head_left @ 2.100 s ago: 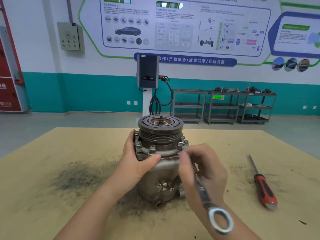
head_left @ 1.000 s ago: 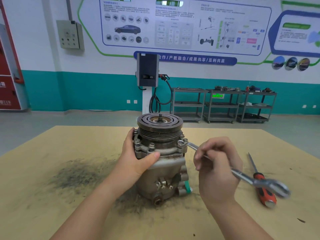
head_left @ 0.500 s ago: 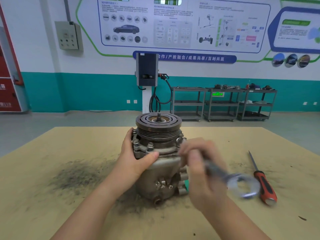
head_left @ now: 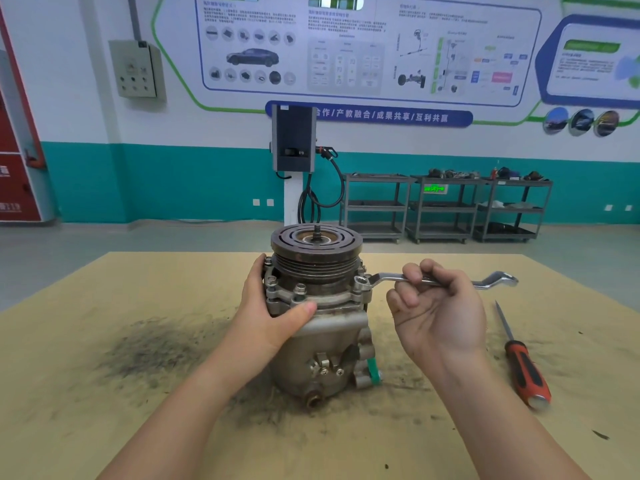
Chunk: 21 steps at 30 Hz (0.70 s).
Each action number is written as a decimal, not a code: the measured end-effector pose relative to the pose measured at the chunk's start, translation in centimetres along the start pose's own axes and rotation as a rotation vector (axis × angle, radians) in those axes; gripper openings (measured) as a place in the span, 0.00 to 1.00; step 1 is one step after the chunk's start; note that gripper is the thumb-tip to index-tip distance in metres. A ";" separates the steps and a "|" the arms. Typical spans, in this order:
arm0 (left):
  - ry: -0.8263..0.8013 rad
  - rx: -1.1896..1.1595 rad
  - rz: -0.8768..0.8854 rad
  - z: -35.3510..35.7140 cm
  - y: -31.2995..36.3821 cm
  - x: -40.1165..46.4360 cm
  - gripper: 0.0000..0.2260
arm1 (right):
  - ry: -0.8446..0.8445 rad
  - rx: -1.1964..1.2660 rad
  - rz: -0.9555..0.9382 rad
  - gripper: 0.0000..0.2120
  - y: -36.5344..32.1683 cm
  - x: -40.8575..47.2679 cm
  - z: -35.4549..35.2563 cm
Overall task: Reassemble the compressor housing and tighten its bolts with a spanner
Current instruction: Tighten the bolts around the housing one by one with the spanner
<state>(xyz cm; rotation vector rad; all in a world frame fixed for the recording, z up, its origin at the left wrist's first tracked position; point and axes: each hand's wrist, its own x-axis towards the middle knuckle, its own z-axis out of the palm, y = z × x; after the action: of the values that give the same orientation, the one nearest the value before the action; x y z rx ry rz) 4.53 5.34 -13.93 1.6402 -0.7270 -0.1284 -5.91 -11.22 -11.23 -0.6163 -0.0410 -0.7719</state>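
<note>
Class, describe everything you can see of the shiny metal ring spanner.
The shiny metal ring spanner is a slim, cranked bar of bright steel with a ring at each end. It lies roughly level. Its near ring sits over a bolt on the right of the grey metal compressor flange; the far ring hangs free above the table. The right hand grips its shaft.

- Compressor (head_left: 317, 327) stands upright on the table (head_left: 86, 427).
- Left hand (head_left: 273, 313) grips its left flange.
- Right hand (head_left: 438, 310) holds a spanner (head_left: 384, 278), ring seated on its right bolt.
- Screwdriver (head_left: 523, 365) lies well right of it.
</note>
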 end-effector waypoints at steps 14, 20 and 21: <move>0.002 0.007 0.009 0.0 -0.7 0.4 0.47 | -0.153 -0.288 -0.458 0.20 1.3 -1.4 -0.8; 0.038 -0.030 0.025 0.1 -1.6 0.7 0.44 | -0.521 -0.990 -1.021 0.09 3.6 -3.7 -0.6; 0.043 -0.042 0.028 0.1 -1.6 0.8 0.44 | -0.592 -1.059 -1.028 0.05 3.9 -3.9 -0.5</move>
<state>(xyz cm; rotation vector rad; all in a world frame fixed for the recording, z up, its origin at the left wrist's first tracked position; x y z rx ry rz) 5.73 4.92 -15.22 1.5880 -0.7093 -0.0872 -6.25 -6.83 -14.59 -1.8986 -0.5526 -1.5830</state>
